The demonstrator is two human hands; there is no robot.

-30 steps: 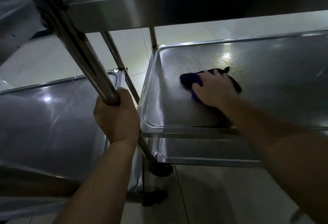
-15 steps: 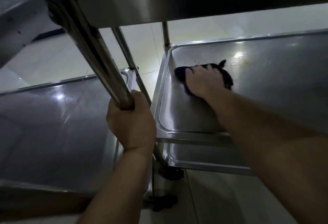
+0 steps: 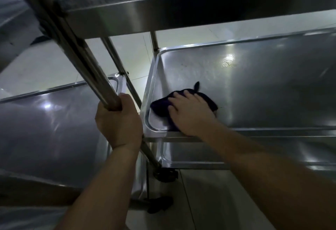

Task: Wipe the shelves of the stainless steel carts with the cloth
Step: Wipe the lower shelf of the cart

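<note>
Right hand (image 3: 190,115) flat on cloth (image 3: 160,108) at shelf (image 3: 263,87) corner rim; left hand (image 3: 118,120) grips post (image 3: 72,44).

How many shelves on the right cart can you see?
3: top shelf overhead, middle shelf under the cloth, bottom shelf below. Right ends run out of frame.

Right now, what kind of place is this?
Probably a commercial kitchen or storeroom: tiered stainless steel carts on castors, a pale tiled floor, and a hand wiping with a dark cloth.
</note>
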